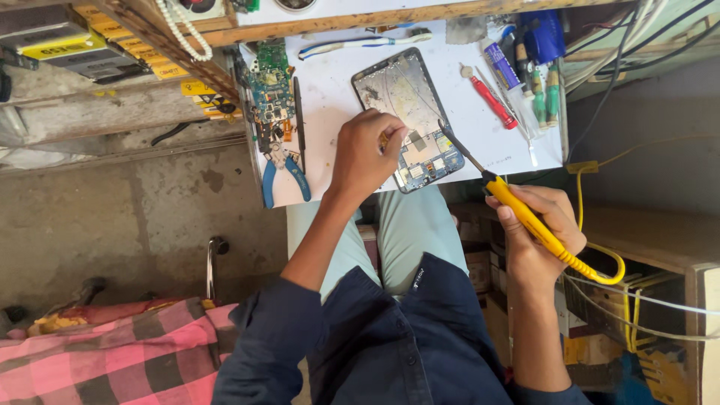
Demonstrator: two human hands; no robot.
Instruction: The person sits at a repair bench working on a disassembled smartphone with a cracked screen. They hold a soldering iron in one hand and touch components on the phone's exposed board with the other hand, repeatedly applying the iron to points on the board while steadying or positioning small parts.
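You see soft, even daylight here, brightest on the white flat-topped table [337,97], which glares a little. Shadows stay faint and short. The centre is sharp; the rough grey concrete floor [135,217] and the frame corners bend and soften slightly.

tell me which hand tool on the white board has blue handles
The pliers at the board's left edge, below the loose circuit board. The screwdrivers at the right have red or green handles.
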